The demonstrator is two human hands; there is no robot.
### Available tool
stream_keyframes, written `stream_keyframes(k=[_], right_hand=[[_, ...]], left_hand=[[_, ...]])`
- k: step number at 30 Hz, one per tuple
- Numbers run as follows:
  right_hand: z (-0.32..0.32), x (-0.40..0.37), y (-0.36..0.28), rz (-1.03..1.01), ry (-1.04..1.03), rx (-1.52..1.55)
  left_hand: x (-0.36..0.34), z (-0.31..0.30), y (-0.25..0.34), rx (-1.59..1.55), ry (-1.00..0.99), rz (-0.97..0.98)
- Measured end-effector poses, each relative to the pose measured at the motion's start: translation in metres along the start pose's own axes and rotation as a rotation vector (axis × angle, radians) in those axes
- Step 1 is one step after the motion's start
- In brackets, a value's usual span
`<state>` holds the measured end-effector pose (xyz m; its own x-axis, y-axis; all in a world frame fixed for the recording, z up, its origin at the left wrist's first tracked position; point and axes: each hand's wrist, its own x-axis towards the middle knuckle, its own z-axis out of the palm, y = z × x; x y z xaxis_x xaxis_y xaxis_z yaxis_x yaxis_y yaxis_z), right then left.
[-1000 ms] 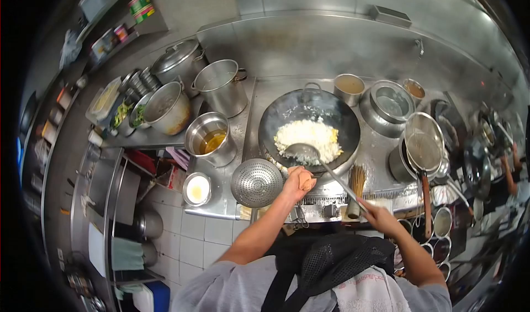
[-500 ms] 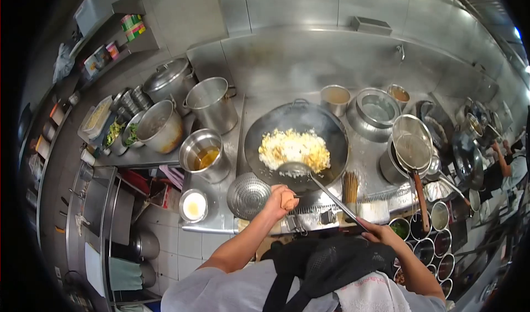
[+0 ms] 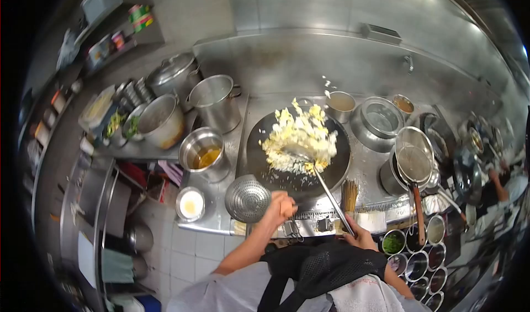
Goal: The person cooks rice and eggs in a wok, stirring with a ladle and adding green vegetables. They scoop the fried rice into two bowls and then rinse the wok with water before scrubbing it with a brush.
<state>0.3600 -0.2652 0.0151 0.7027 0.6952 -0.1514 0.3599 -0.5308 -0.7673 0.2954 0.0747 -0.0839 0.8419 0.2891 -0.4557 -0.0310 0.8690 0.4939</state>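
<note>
A large dark wok [image 3: 256, 146] sits on the steel range, with yellow egg and white rice [image 3: 301, 132] heaped and flying up at its far side. My left hand [image 3: 281, 206] is closed in a fist at the wok's near edge, around its handle, which the fingers mostly hide. In my right hand [image 3: 359, 233] is the long handle of a ladle [image 3: 331, 199]. The ladle's bowl lies among the rice and is partly blurred. Beside my left hand rests a perforated strainer [image 3: 248, 200]. A bamboo brush [image 3: 349, 196] stands right of the wok.
Left of the wok are a steel pot with amber liquid [image 3: 202, 154], a small bowl [image 3: 190, 204] and several stockpots [image 3: 215, 99]. A wire sieve [image 3: 414, 157] lies over a pot on the right. Seasoning containers [image 3: 393, 242] stand lower right. Another person's arm [image 3: 499, 188] shows at far right.
The egg and rice have gone from a settled mound to being tossed upward, with some bits above the wok's far rim. My right hand has moved left and the ladle is steeper.
</note>
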Motion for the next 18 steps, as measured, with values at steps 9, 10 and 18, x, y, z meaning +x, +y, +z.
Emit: stream_keyframes(k=[9, 10, 18], right_hand=[[-0.088, 0.065, 0.003, 0.207, -0.229, 0.255], [-0.093, 0.065, 0.034, 0.068, -0.043, 0.166], [-0.146, 0.148, -0.06, -0.762, 0.558, -0.008]], left_hand=[[0.084, 0.011, 0.007, -0.077, -0.084, -0.049], [0.08, 0.014, 0.008, -0.054, -0.045, -0.039], [0.082, 0.017, 0.011, -0.035, -0.013, -0.022]])
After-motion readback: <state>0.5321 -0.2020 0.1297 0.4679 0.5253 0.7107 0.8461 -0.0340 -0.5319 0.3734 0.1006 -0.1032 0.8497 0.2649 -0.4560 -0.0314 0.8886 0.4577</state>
